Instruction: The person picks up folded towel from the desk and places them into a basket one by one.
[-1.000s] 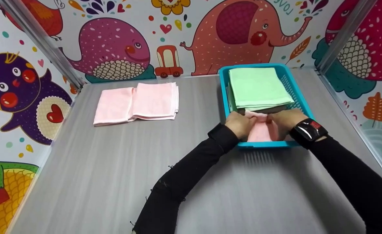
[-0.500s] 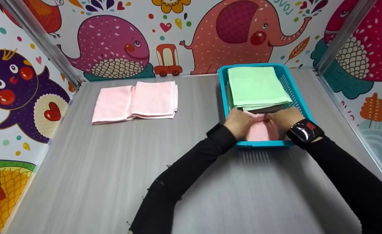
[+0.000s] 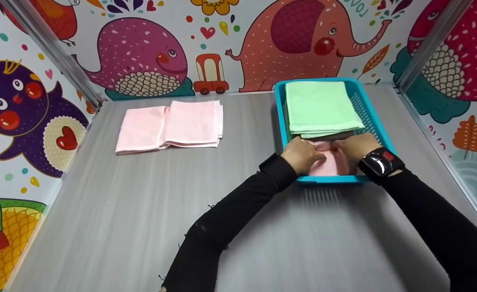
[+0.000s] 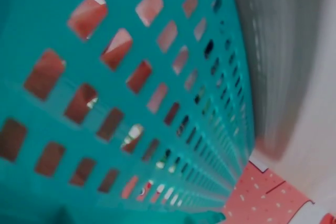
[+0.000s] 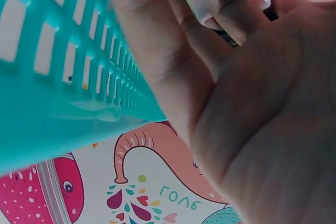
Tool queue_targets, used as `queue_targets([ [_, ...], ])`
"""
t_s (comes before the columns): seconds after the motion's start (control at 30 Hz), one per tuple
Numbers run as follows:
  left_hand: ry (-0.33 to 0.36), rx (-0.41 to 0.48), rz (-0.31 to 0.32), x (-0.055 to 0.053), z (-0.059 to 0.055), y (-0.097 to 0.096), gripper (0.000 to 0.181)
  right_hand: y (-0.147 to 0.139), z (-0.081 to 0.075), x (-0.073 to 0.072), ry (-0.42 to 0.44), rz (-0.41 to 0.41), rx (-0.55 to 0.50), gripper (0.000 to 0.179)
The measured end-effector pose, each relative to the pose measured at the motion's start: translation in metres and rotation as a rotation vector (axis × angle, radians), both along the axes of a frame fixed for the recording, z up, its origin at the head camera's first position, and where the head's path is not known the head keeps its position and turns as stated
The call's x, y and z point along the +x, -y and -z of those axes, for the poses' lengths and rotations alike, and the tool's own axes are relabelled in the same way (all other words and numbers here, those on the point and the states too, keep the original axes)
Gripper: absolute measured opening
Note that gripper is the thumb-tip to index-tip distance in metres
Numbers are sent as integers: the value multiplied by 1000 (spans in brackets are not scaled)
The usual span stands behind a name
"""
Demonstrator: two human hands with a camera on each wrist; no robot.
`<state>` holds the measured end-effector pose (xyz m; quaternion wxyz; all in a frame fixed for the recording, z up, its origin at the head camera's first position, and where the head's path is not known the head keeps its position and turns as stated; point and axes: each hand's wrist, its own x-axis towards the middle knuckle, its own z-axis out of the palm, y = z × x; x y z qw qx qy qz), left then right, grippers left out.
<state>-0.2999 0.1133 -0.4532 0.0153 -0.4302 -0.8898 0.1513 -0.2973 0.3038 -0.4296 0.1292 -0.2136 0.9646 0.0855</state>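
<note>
In the head view a blue plastic basket holds folded towels. My hands are inside its near end, at a pink towel. At the towel's upper left edge my left hand grips it, the thumb lying over the cloth. Opposite, my right hand pinches the right part of that edge, and its curled fingers show in the right wrist view. Folded green towels lie stacked in the far part of the basket, with a brown edge beneath them. In the left wrist view, the basket wall hides my left hand.
Two folded pink towels lie on the grey table at the back left: one on the left, one on the right, edges meeting. Cartoon-printed walls enclose the back and both sides.
My left hand's thumb has shifted down and to the right over the pink towel. My right hand keeps its pinch on the upper edge, nearly still.
</note>
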Motion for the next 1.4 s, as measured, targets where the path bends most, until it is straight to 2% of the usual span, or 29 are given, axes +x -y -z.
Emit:
queue_targets([
  [0.1,70,-8,-29,1,-2,-1,35,-1,3,2,-28,-5,-9,70],
  [0.23,161,-66,-83,-2,-5,-2,52,1,4,1,-47,-13,-19,66],
  [0.37,187,-122,-121,-3,-6,-4,51,1,5,0,-59,-29,-6,65],
  [0.57,212,-175,-137,-3,-6,-6,47,2,5,0,-52,-17,-11,66],
  [0.97,225,-175,-131,-4,-5,-7,41,1,5,0,-45,-12,-5,61],
  [1.1,215,-101,-68,-5,-6,-2,42,0,2,0,-9,-14,-22,64],
  [1.23,230,52,28,-6,-10,6,46,-1,-5,1,56,25,-75,69],
  [1.4,256,234,62,-6,-24,18,46,-3,-25,7,79,40,-189,58],
])
